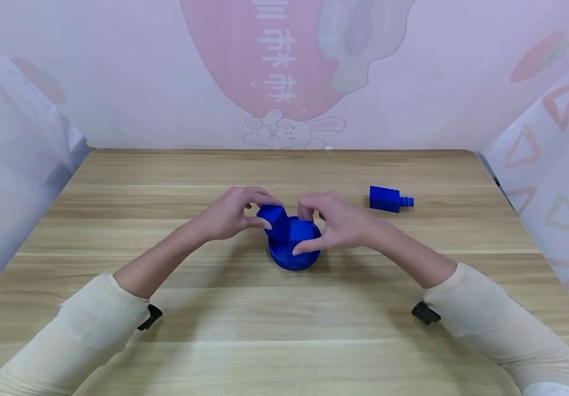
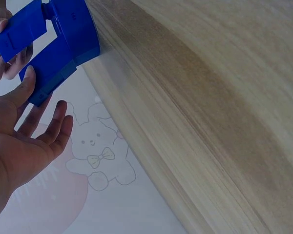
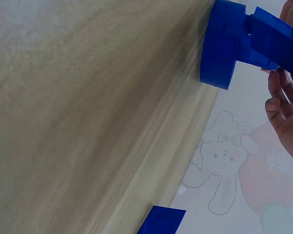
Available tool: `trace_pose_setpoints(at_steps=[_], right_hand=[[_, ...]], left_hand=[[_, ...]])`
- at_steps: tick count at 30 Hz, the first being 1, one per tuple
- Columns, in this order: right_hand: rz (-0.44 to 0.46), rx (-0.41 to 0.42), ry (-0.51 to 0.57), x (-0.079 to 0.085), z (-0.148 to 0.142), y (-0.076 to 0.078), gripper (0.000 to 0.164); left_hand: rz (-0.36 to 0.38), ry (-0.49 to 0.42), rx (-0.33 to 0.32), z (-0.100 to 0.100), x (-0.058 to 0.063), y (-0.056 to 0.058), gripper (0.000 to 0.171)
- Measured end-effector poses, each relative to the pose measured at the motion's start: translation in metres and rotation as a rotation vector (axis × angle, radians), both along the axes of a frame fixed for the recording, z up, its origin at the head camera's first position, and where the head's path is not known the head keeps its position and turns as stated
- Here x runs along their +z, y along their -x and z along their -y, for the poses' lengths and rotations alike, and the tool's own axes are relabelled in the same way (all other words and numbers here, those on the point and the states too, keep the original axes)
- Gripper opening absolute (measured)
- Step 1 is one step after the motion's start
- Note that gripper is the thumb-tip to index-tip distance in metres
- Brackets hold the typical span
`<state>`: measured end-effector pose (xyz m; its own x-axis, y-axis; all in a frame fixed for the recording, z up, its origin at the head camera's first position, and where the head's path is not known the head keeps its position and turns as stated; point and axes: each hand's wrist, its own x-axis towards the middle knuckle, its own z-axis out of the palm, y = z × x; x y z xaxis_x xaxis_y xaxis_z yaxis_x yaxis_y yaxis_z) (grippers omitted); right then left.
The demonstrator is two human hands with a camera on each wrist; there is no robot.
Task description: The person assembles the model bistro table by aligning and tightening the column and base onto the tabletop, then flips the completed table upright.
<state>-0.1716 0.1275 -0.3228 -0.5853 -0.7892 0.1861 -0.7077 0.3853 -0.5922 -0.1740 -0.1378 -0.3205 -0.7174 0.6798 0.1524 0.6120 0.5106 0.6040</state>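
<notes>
A round, shallow blue base (image 1: 294, 263) stands on the wooden table, with blue blocks rising from it. My left hand (image 1: 237, 213) pinches the top of a tilted blue block (image 1: 274, 220) between thumb and fingers, at the left side of the base. Opposite it, my right hand (image 1: 341, 220) holds a second blue block (image 1: 301, 231), its thumb on the near side and its index finger bent behind. In the left wrist view, the left thumb lies along its block (image 2: 51, 73), which joins the base (image 2: 78, 31). Where the blocks meet the base inside is hidden.
Another blue block (image 1: 385, 199) with a narrow threaded end lies on its side at the right rear of the table (image 1: 284, 330). A white patterned curtain (image 1: 131, 82) hangs behind the table, and similar cloth hangs along both sides.
</notes>
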Motion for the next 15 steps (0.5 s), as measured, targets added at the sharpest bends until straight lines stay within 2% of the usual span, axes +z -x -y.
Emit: trace_pose_setpoints(at_steps=[4,8,15], right_hand=[[-0.010,-0.023,0.014,0.000,-0.001,-0.001,0.051],[-0.007,-0.035,-0.002,0.003,-0.005,-0.001,0.045],[0.067,0.087,-0.020,0.005,-0.016,-0.001,0.056]], left_hand=[[0.002,0.001,0.002,-0.001,0.000,0.000,0.038],[0.002,0.001,0.002,-0.001,0.000,0.000,0.038],[0.013,0.000,0.005,-0.001,-0.001,0.000,0.039]])
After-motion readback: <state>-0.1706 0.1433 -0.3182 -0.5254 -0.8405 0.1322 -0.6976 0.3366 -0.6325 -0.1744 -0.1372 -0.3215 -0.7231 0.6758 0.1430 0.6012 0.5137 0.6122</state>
